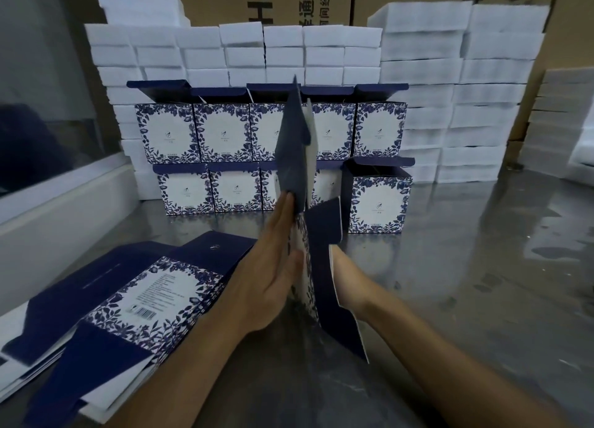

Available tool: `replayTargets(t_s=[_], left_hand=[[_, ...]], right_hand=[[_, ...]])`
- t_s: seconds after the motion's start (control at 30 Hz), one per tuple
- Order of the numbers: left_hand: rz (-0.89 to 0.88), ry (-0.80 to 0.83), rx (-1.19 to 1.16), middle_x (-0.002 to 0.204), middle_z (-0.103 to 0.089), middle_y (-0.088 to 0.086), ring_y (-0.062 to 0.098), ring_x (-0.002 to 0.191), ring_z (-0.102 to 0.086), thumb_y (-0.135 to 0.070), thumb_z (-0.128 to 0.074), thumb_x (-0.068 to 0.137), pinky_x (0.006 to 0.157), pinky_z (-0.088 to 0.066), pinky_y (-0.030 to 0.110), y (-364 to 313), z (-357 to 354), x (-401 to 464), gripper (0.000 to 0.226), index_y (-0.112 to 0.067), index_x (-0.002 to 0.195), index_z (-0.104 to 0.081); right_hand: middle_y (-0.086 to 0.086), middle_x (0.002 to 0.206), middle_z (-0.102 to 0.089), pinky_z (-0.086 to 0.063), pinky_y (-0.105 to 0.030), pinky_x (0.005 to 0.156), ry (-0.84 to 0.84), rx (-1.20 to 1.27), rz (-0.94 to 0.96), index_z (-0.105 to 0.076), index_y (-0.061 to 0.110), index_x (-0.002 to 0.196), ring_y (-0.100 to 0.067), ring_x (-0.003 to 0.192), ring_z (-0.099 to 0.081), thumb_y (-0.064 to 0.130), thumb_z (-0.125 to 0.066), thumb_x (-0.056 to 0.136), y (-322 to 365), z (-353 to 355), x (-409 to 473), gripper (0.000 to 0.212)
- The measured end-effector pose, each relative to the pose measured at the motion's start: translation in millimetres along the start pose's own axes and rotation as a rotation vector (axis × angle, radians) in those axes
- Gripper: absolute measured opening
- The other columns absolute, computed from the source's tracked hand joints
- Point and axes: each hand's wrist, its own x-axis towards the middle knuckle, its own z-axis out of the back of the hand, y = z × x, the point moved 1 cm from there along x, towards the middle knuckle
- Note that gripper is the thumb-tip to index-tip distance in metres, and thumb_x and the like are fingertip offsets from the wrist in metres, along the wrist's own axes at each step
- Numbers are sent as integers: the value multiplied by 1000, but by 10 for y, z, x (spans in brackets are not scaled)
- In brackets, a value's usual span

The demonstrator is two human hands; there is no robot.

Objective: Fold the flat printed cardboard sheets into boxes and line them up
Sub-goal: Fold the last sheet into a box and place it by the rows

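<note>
Both forearms reach in from 6 o'clock and meet at the centre of the view, palms facing each other with a cardboard sheet [297, 157] standing on edge between them. The left hand [273, 267] lies flat against the sheet's left face, fingers straight and together, tips pointing toward 12 o'clock. The right hand [345, 276] is mostly hidden behind a dark blue flap; it seems to press the sheet's right side, but how far its fingers are open cannot be told. The sheet rises from the table [482, 283] toward 12 o'clock, still nearly flat. At 8 o'clock a stack of flat sheets [144, 302] lies on the table. At 12 o'clock folded boxes [221, 132] stand in two rows, lids up, in front of white foam blocks [424, 74].
</note>
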Motion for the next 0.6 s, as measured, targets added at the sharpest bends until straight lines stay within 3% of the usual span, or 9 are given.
replayTargets(t_s=[0.1, 0.13, 0.2, 0.27, 0.33, 0.4, 0.5, 0.53, 0.6], left_hand=[[39, -42, -68, 162, -20, -7, 28, 146, -29, -51, -32, 101, 113, -33, 54, 43, 35, -4, 65, -34, 156, -2], [46, -79, -92, 161, -25, -5, 28, 144, -33, -53, -33, 101, 113, -34, 52, 58, 54, -6, 66, -33, 157, -4], [51, -165, -131, 158, -32, -2, 20, 143, -35, -56, -35, 100, 113, -36, 39, 99, 95, -13, 69, -23, 157, -12], [103, -232, -141, 148, -44, 7, 22, 133, -47, -60, -34, 98, 104, -43, 33, 125, 128, -21, 70, -16, 152, -24], [140, -288, -170, 123, -58, 7, 26, 110, -58, -62, -35, 97, 90, -48, 41, 136, 158, -33, 65, -11, 135, -42], [137, -318, -247, 106, -61, 1, 23, 98, -61, -59, -38, 98, 85, -49, 47, 144, 172, -55, 51, -16, 121, -51], [132, -333, -299, 110, -65, -8, 12, 102, -63, -41, -41, 101, 83, -52, 31, 111, 173, -61, 23, -46, 120, -52], [132, -328, -291, 111, -65, -14, 5, 102, -63, -31, -40, 102, 81, -51, 24, 91, 176, -57, 30, -52, 120, -51], [147, -313, -301, 108, -65, -23, -5, 97, -63, -14, -41, 100, 76, -49, 12, 90, 151, -69, 41, -48, 120, -51]], right_hand=[[2, 126, -64, -53, -13, 74, -54, 120, -41, -59, 27, 127, 2, 105, -65, 51, -32, 100, 38, 5, 14, 45], [4, 115, -70, -54, -17, 73, -90, 184, -38, -67, 28, 117, 0, 95, -69, 62, -39, 90, 31, 18, 31, 52], [2, 109, -76, -58, -27, 78, -169, 350, -39, -79, 28, 106, -13, 97, -73, 73, -47, 77, 16, 65, 71, 62], [0, 122, -73, -54, -40, 97, -235, 479, 15, -73, 33, 118, -22, 115, -68, 78, -45, 81, 37, 119, 77, 65], [2, 130, -68, -47, -50, 105, -285, 537, 39, -65, 35, 127, -26, 123, -63, 78, -38, 86, 55, 189, 76, 65], [4, 124, -71, -50, -46, 100, -289, 532, 57, -66, 33, 126, -22, 116, -66, 78, -31, 89, 53, 253, 75, 67], [12, 82, -70, -54, -23, 62, -326, 501, 88, -73, 27, 104, -5, 70, -67, 72, -24, 95, 33, 307, 87, 68], [12, 78, -66, -50, -21, 57, -331, 471, 94, -72, 24, 108, -4, 65, -63, 71, -23, 96, 44, 293, 91, 69], [9, 90, -66, -51, -26, 69, -327, 397, 89, -65, 16, 125, -11, 84, -63, 71, -27, 92, 77, 240, 80, 74]])
